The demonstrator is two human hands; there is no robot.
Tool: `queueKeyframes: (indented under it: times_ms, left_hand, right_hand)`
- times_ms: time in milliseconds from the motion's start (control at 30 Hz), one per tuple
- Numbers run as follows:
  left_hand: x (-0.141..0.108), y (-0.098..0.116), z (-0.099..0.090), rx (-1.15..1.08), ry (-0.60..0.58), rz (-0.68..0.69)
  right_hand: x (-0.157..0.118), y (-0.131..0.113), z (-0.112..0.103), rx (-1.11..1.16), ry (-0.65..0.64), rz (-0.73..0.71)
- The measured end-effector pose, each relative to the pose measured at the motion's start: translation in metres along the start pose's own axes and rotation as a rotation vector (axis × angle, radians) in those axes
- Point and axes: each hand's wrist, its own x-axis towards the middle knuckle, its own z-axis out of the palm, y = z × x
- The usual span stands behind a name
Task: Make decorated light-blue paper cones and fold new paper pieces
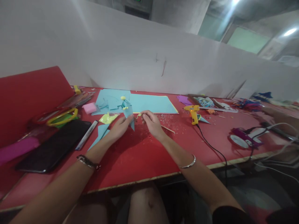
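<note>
left hand (120,127): closing fingers around a blue paper cone (129,112), which is pointing downward above the table (130,168), yellow bits showing at its top. right hand (153,122): thumb and finger pinching a small yellow piece (139,114), just beside the cone.

one wooden stick (168,129), lying near the right hand. one blue sheet (153,103), lying flat behind both hands. one yellow scrap (108,118), resting near the left hand; one pink block (89,108), sitting behind it. one pen (86,136), lying between blue cut pieces (99,136) and a dark flat slab (54,147).

farther right, from where i am standing: one yellow glue gun (192,114), its black cord (211,146) trailing over the table edge; purple paper (184,100), lying behind it.
</note>
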Motion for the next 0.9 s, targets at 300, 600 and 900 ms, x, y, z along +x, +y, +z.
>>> queueKeyframes:
  times_ms: [300,600,900]
  left_hand:
    - [0.001,0.001,0.001,-0.156,-0.083,0.13]
    - [0.003,-0.003,0.0,-0.213,-0.059,0.127]
    - [0.005,-0.01,0.0,-0.267,-0.072,0.103]
  right_hand:
    - [0.0,0.002,-0.002,-0.247,0.004,-0.141]
    - [-0.004,-0.005,-0.003,-0.399,-0.083,-0.255]
    - [-0.004,-0.005,-0.004,-0.459,-0.08,-0.305]
